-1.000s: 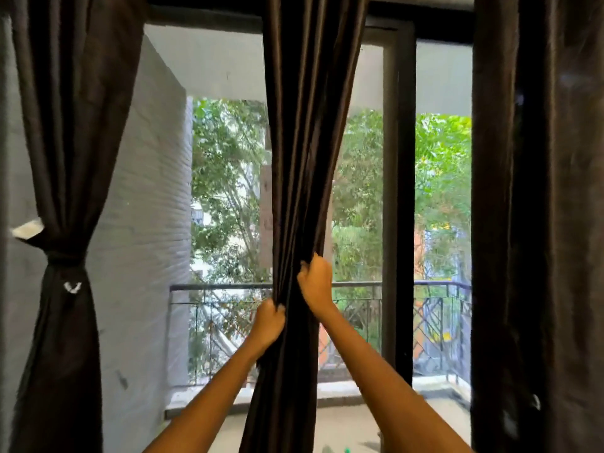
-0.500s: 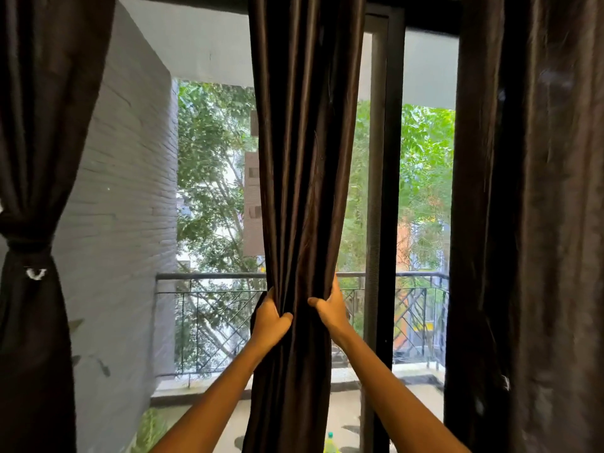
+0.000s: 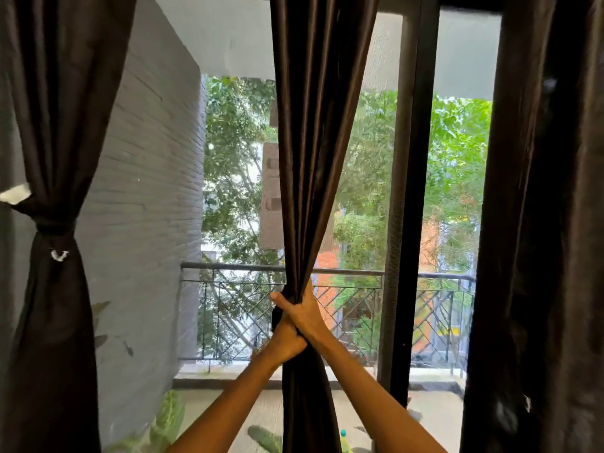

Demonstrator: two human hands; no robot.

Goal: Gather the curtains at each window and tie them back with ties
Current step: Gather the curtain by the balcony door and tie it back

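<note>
The window frame [image 3: 405,191] filled the view, with trees and a balcony railing [image 3: 228,267] beyond the glass. At 3 o'clock a dark right curtain [image 3: 539,223] hung loose and untied from top to bottom. At 9 o'clock the left curtain [image 3: 55,142] was already cinched by a dark tie [image 3: 54,220], with a small white clip or mark [image 3: 58,255] just beneath it and a white tab [image 3: 14,192] at its outer edge.

The centre curtain [image 3: 313,125] ran from 12 o'clock down to 6 o'clock, pinched to a narrow waist just below the middle of the view, level with the railing. Both hands met there. The right hand [image 3: 305,313] sat uppermost, fingers curled round the bunched cloth. The left hand [image 3: 286,341] lay directly under and partly beneath it, fingers also wrapped round the fabric, the two touching.

No tie was visible in either hand; whether one lay hidden within the folds could not be told.

Judgement: the gathering step on the centre curtain looked essentially complete. The next move probably called for one hand to keep the bundle compressed while the other freed itself to find and pass a tie round the waist. The right curtain remained to be done.
</note>
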